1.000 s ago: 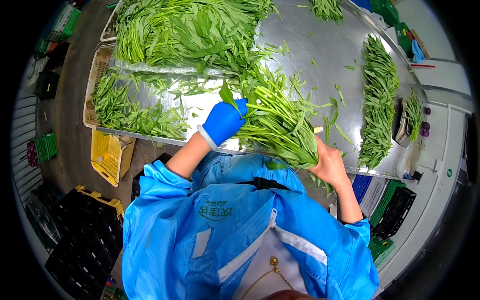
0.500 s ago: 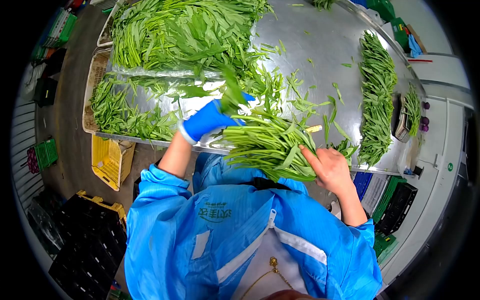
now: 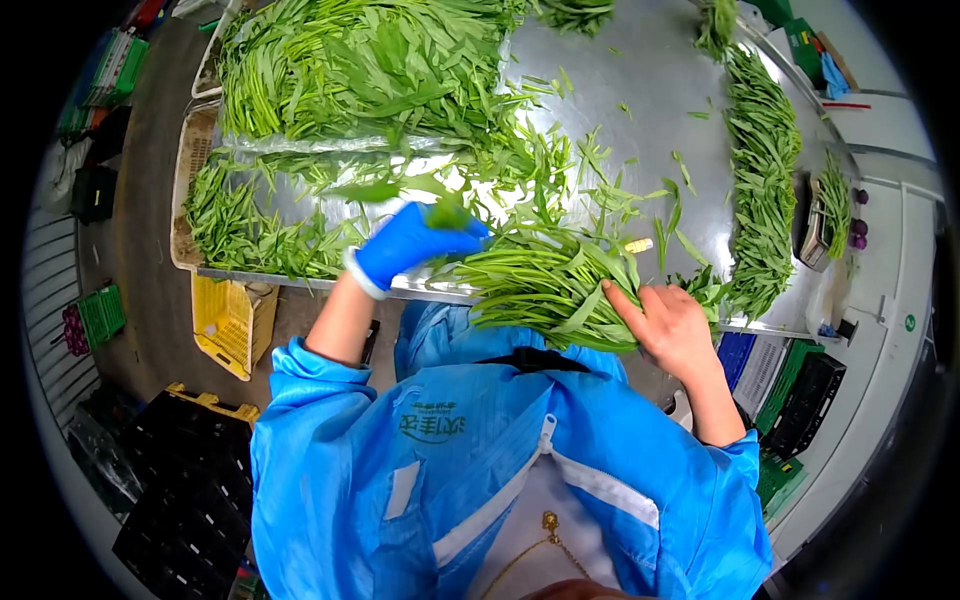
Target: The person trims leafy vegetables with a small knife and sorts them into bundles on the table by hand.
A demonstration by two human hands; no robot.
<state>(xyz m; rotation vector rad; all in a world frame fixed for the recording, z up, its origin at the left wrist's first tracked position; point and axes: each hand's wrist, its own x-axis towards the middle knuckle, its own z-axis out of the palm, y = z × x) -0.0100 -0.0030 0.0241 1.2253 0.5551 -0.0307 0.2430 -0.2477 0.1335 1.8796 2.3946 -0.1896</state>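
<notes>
A bunch of leafy green stems, like water spinach (image 3: 545,290), is held in front of my body at the table's near edge. My bare right hand (image 3: 672,328) grips its right side, with the thumb and fingers around the stems. In a blue glove, my left hand (image 3: 425,243) is at the left end of the bunch, its fingers closed. Blurred loose leaves (image 3: 447,210) show at this glove and seem to be pinched in it; the fingertips are partly hidden. Behind the bunch a small yellow-and-white piece (image 3: 638,245) lies on the table.
A large pile of greens (image 3: 360,70) covers the metal table's (image 3: 640,90) far left. Loose leaves (image 3: 265,225) lie at its near left. A row of bunches (image 3: 762,180) runs along the right side. A yellow crate (image 3: 232,325) and black crates (image 3: 185,480) stand on the floor at left.
My left hand has drawn back slightly, and the leaves at it have swung left and down. My right hand still grips the bunch. The view has shifted slightly, showing more greens at the far edge.
</notes>
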